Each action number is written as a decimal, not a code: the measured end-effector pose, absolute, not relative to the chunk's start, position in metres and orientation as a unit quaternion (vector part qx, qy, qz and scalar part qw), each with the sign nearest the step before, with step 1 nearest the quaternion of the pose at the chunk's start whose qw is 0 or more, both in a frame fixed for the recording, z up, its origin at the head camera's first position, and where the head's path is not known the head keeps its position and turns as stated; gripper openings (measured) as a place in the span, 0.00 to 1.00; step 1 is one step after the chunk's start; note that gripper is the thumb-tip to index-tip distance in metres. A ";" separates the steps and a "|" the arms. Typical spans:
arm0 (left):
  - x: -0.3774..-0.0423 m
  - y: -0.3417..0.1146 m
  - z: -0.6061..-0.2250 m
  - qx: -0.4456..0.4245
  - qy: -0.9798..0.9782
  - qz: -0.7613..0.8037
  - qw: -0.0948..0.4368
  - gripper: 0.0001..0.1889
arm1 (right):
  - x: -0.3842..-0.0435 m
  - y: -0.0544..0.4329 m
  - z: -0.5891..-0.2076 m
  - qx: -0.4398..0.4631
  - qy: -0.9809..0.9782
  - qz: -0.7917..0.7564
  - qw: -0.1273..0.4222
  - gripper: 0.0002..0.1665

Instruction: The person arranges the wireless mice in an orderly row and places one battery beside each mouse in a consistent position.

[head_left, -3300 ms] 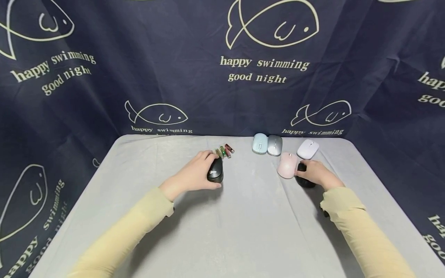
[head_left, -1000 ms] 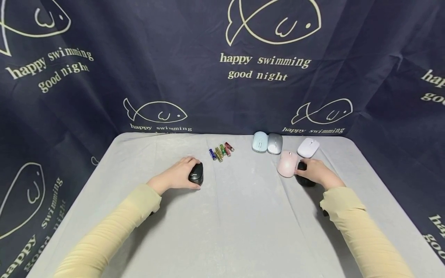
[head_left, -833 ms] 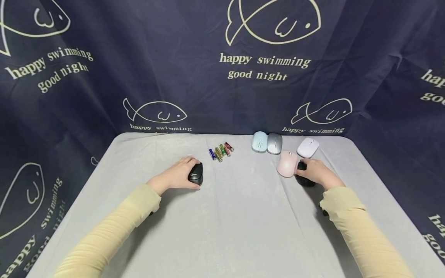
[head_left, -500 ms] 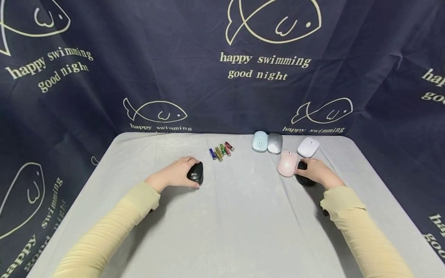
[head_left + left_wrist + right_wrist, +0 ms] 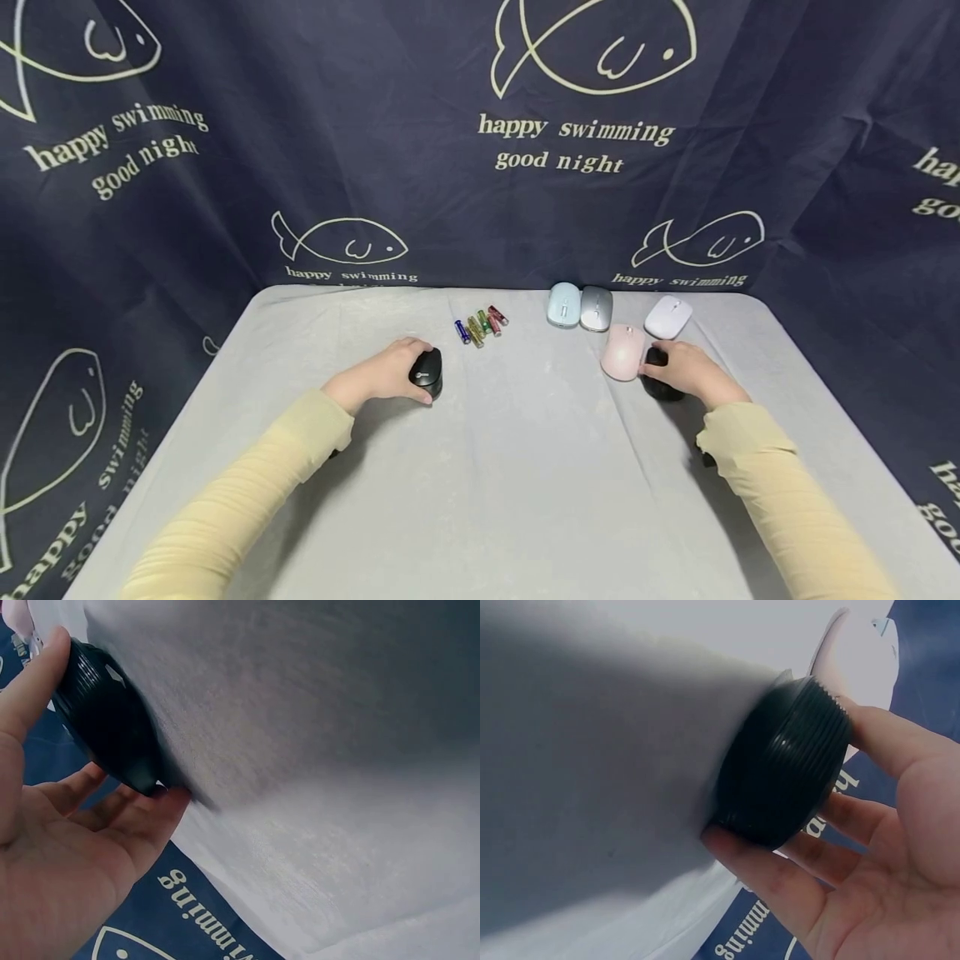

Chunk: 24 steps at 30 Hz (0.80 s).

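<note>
My left hand [image 5: 382, 372] grips a black computer mouse [image 5: 427, 372] by its sides, left of the table's middle. In the left wrist view, the thumb and fingertips hold this mouse [image 5: 105, 716] at its ribbed side, close to the cloth. On the right, my right hand [image 5: 693, 372] grips another black mouse [image 5: 660, 385], partly hidden under the fingers. The right wrist view has the thumb and fingers around that mouse [image 5: 784, 765]. A pink mouse [image 5: 623, 353] lies just left of it, and a white mouse [image 5: 668, 317] lies behind.
Several small batteries [image 5: 476, 332] in blue, gold, green and red lie grouped beyond my left hand. A light blue mouse [image 5: 564, 305] and a grey mouse [image 5: 596, 308] sit side by side near the far edge. A dark blue printed curtain [image 5: 480, 208] hangs behind the table [image 5: 510, 483].
My left hand and its black mouse have moved left from beside the batteries, bringing the blue one into sight. For the last second both hands have stayed nearly still; the right keeps its mouse.
</note>
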State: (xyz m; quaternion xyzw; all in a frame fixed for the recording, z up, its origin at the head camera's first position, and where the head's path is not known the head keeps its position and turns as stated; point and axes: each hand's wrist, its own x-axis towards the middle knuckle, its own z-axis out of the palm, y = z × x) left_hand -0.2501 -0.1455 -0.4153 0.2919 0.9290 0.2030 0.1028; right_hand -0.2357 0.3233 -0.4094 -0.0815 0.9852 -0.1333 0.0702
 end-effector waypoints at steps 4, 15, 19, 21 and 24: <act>-0.249 -0.145 -0.414 0.282 0.931 0.202 0.113 0.47 | -0.235 0.324 -0.409 -0.084 0.986 -0.127 0.068 0.40; -0.247 -0.144 -0.410 0.275 0.928 0.219 0.126 0.47 | -0.236 0.334 -0.403 -0.114 0.977 -0.160 0.080 0.42; -0.246 -0.144 -0.409 0.266 0.929 0.218 0.136 0.47 | -0.237 0.339 -0.398 -0.133 0.971 -0.172 0.100 0.47; -0.246 -0.144 -0.408 0.265 0.929 0.219 0.137 0.47 | -0.237 0.341 -0.397 -0.140 0.970 -0.171 0.103 0.50; -0.247 -0.144 -0.409 0.266 0.929 0.219 0.136 0.47 | -0.238 0.345 -0.398 -0.155 0.970 -0.157 0.100 0.53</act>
